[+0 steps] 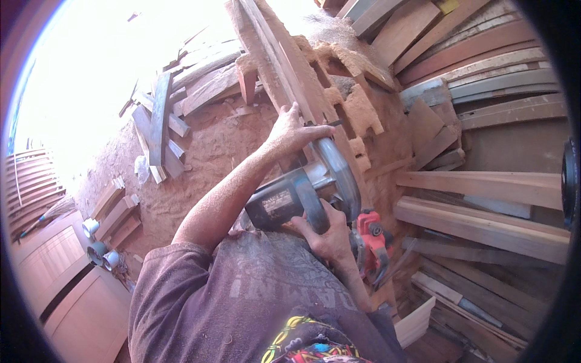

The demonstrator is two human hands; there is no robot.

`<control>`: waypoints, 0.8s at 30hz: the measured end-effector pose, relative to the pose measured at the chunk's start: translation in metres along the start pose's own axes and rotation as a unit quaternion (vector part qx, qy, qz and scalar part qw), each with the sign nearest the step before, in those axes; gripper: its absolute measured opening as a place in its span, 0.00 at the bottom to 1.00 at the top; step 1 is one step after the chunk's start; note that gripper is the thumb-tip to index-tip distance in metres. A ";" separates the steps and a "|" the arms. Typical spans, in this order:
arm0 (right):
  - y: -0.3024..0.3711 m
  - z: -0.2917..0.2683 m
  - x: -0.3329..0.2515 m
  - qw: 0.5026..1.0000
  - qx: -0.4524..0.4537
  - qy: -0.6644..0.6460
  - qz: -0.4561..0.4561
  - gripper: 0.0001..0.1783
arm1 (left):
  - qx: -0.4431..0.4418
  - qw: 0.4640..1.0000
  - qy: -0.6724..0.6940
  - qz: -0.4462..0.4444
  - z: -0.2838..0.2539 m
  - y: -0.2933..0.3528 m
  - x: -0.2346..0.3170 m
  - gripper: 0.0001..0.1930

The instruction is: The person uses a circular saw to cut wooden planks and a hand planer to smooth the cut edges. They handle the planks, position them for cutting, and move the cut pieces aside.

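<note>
1. You have a power tool, probably a circular saw, directly in front of your body; its blade is out of sight, so whether it is cutting cannot be told.
2. Your right hand is wrapped around the rear handle of the power tool.
3. Your left hand reaches to the front of the power tool, spread low over the long board; you can't tell from this view whether it grips the board, the tool's front or neither. Your hands are well apart.
4. The board runs out ahead of the power tool, with sawdust-covered hollow blocks to its front right.
5. A red tool sits just right of the power tool.
6. The step in hand looks like guiding the power tool along the board. Your next move calls for a firm right-hand hold, steady pressure, and left fingers clear of the cutting line.
</note>
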State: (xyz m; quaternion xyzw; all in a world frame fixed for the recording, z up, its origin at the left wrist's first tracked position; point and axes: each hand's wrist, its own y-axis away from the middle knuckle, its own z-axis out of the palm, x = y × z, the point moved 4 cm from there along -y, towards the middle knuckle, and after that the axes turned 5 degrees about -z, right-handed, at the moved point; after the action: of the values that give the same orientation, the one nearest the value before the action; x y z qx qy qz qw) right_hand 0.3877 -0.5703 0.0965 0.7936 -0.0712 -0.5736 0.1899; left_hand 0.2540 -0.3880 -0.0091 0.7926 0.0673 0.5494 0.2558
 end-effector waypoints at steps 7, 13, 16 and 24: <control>-0.004 -0.001 -0.008 1.000 -0.004 0.001 -0.001 0.12 | 0.031 0.999 0.029 -0.015 -0.007 0.006 0.010 0.54; -0.014 0.004 -0.004 1.000 -0.004 -0.024 -0.014 0.10 | 0.018 0.996 0.074 -0.035 -0.019 0.010 0.028 0.43; -0.019 0.003 -0.002 0.999 -0.037 0.016 0.001 0.18 | 0.008 0.997 0.062 -0.044 -0.023 0.007 0.031 0.42; -0.033 0.008 -0.013 1.000 -0.003 -0.017 -0.018 0.11 | 0.016 0.992 0.106 -0.060 -0.025 -0.016 0.011 0.63</control>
State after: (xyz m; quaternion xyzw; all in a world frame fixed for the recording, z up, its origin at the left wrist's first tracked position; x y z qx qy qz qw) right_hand 0.3722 -0.5378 0.0937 0.7844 -0.0581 -0.5905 0.1809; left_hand 0.2384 -0.3619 -0.0007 0.7288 0.1503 0.6124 0.2669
